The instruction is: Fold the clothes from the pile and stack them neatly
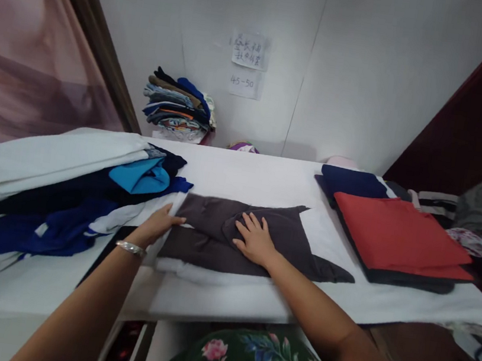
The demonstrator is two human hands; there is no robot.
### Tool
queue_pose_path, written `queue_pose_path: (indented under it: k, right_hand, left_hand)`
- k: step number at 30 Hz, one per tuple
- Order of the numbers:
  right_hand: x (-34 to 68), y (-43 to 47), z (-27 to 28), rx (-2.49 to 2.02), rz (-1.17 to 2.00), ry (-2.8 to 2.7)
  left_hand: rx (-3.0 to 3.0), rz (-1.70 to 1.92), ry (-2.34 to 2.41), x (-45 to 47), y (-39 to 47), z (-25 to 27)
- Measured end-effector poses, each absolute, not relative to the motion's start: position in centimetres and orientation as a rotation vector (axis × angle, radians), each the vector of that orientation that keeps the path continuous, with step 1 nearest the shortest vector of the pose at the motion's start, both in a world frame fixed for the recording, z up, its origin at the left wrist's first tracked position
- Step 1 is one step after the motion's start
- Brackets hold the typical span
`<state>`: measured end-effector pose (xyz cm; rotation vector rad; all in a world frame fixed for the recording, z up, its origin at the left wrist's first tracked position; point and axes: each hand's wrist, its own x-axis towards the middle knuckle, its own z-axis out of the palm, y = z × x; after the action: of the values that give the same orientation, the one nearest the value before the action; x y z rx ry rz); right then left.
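A dark grey garment (287, 235), partly folded with pointed ends at the right, lies on the white-covered table in front of me. My right hand (256, 241) rests flat on its middle, fingers spread. At the garment's left edge is my left hand (158, 224), wearing a silver bracelet (131, 248) on the wrist. Its thumb reaches onto the cloth and stands apart from the index finger; the other fingers are partly hidden. Some white cloth (201, 273) shows under the near side of the garment.
Loose clothes, including a white garment (51, 157) and a blue garment (59, 227), are heaped at the left. At the right, a folded red garment (395, 235) and a navy one (352, 181) lie stacked. A clothes pile (177, 106) stands by the wall beyond the table.
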<state>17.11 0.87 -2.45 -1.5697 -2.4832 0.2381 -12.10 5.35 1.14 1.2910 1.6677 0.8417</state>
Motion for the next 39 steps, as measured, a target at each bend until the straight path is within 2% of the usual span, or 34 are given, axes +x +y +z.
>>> queue_pose_path:
  k: [3,6,8,11,15,19,24,39]
  right_hand:
    - [16.9,0.8,-2.7,-1.563,0.215,-2.482]
    - [16.9,0.8,-2.8,-1.542,0.191,-2.474]
    - [16.8,0.8,-2.8,-1.542,0.202,-2.467]
    - [17.3,0.8,-2.6,-1.51,0.333,-2.471]
    - [21.1,1.0,-1.5,-1.436,0.419,-2.308]
    - [28.4,2.4,0.2,-1.665,0.278,-1.932]
    - [36.2,5.3,1.1,-1.935,0.335,-1.676]
    - [39.4,10.7,-1.3,-1.818,0.816,-1.79]
  left_hand:
    - [1.461,0.654,2.033,-11.5,5.2,0.7]
    - [1.971,0.719,2.132,-8.4,4.4,1.2]
    - [2.313,0.8,1.907,-4.9,3.6,1.2]
    - [2.55,0.6,1.438,0.0,2.6,-0.1]
    - [2.519,0.388,1.431,2.6,2.3,-3.0]
    - [2.6,0.467,1.487,2.1,2.3,-4.2]
    - [2.628,0.522,1.504,1.9,2.2,-4.6]
    - [2.642,0.539,1.515,1.4,2.6,-5.5]
